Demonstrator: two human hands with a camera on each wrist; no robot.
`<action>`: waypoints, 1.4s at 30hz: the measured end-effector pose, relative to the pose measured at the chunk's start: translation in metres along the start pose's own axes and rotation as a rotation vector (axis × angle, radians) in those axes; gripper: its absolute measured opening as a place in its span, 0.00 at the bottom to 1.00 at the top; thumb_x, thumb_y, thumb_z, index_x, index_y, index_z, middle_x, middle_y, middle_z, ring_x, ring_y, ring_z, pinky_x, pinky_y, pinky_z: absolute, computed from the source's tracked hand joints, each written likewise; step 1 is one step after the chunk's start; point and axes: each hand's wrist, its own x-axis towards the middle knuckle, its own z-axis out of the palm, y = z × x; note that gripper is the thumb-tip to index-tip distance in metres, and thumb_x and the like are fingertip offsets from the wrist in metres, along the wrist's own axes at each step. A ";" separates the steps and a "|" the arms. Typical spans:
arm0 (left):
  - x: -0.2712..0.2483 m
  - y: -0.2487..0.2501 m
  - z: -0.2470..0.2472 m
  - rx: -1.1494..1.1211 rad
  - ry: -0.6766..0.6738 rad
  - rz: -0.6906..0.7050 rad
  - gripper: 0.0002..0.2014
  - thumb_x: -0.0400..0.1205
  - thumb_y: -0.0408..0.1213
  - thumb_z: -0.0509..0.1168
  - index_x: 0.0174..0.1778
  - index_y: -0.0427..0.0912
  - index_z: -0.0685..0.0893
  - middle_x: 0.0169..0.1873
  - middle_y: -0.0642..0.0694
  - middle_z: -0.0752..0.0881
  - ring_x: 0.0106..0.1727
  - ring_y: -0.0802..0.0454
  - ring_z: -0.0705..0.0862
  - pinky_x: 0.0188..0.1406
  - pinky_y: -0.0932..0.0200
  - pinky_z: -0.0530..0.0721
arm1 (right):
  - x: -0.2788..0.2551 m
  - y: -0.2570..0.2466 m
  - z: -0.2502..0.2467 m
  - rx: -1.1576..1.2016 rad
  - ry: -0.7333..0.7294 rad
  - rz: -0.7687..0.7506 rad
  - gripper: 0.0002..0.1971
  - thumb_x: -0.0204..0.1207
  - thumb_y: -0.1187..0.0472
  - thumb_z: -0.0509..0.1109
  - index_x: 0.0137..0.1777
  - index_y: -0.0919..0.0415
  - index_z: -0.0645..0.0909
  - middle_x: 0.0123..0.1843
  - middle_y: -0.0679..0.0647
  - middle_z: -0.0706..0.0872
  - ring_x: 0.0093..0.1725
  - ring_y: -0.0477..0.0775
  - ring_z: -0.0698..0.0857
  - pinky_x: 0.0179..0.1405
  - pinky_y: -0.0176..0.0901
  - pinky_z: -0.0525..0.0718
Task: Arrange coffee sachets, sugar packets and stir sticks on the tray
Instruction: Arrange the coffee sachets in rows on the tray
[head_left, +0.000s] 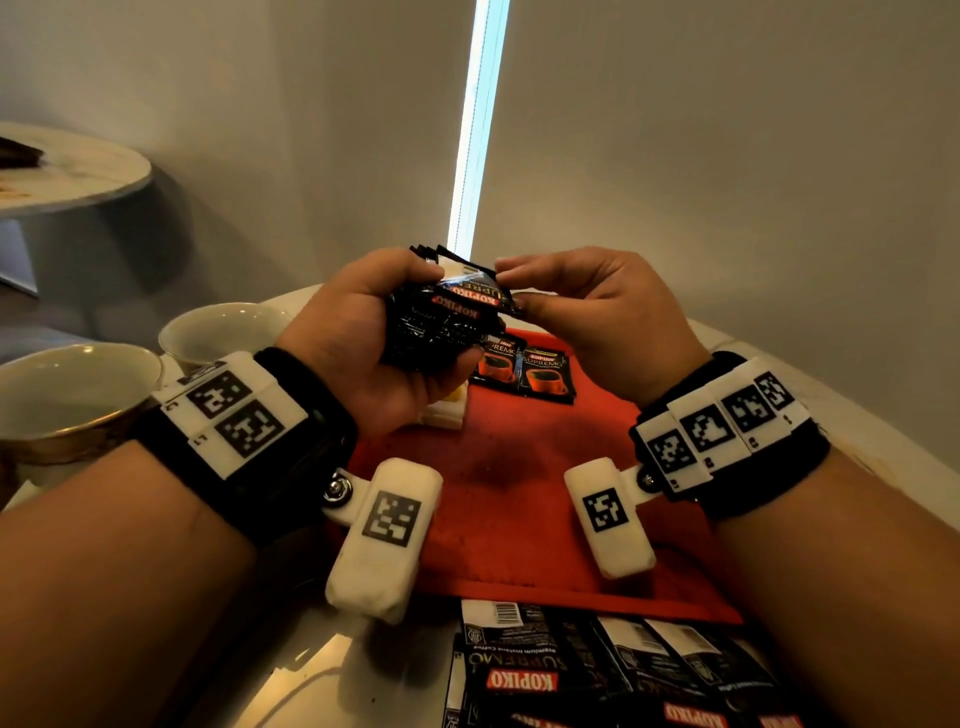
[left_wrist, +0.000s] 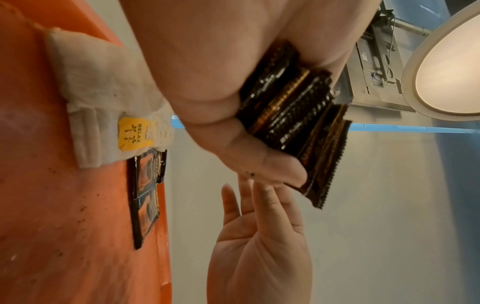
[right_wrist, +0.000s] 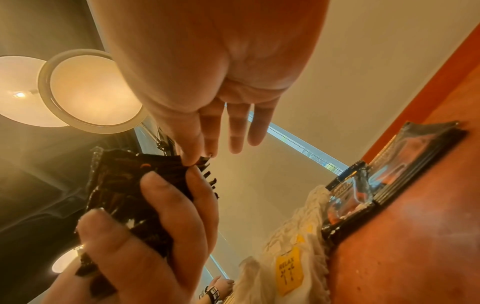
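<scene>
My left hand (head_left: 384, 322) grips a stack of black coffee sachets (head_left: 441, 322) above the far end of the red tray (head_left: 519, 493). My right hand (head_left: 576, 306) pinches the corner of the top sachet (head_left: 475, 293) between thumb and forefinger; its other fingers hang straight in the right wrist view, where the pinch (right_wrist: 193, 162) meets the stack (right_wrist: 130, 195). Two small piles of coffee sachets (head_left: 524, 371) lie side by side at the tray's far edge. White packets with a yellow tag (left_wrist: 130, 133) lie left of them on the tray.
More black coffee sachets (head_left: 597, 670) lie loose on the table in front of the tray's near edge. Two white cups (head_left: 223, 327) (head_left: 67, 395) stand to the left. A wall is close behind the table; a round side table (head_left: 67, 166) is at far left.
</scene>
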 end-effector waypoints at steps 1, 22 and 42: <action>0.000 0.000 0.000 -0.003 -0.004 -0.006 0.19 0.74 0.41 0.65 0.58 0.34 0.83 0.42 0.38 0.85 0.37 0.47 0.86 0.23 0.62 0.86 | 0.000 0.000 0.000 -0.020 0.018 -0.011 0.12 0.75 0.70 0.76 0.46 0.50 0.90 0.57 0.51 0.92 0.59 0.51 0.90 0.62 0.58 0.89; 0.002 0.006 -0.005 -0.065 0.090 0.065 0.25 0.82 0.41 0.62 0.76 0.35 0.77 0.53 0.36 0.85 0.43 0.46 0.87 0.25 0.60 0.86 | 0.003 0.035 -0.002 0.150 0.301 0.544 0.10 0.79 0.77 0.68 0.49 0.60 0.78 0.41 0.61 0.91 0.29 0.51 0.88 0.19 0.39 0.80; 0.001 0.006 -0.004 -0.043 0.076 0.057 0.23 0.83 0.42 0.61 0.73 0.35 0.79 0.48 0.35 0.86 0.37 0.46 0.88 0.24 0.61 0.86 | 0.005 0.036 0.007 -0.040 0.071 0.711 0.07 0.76 0.75 0.73 0.51 0.67 0.86 0.47 0.68 0.89 0.35 0.57 0.86 0.25 0.45 0.83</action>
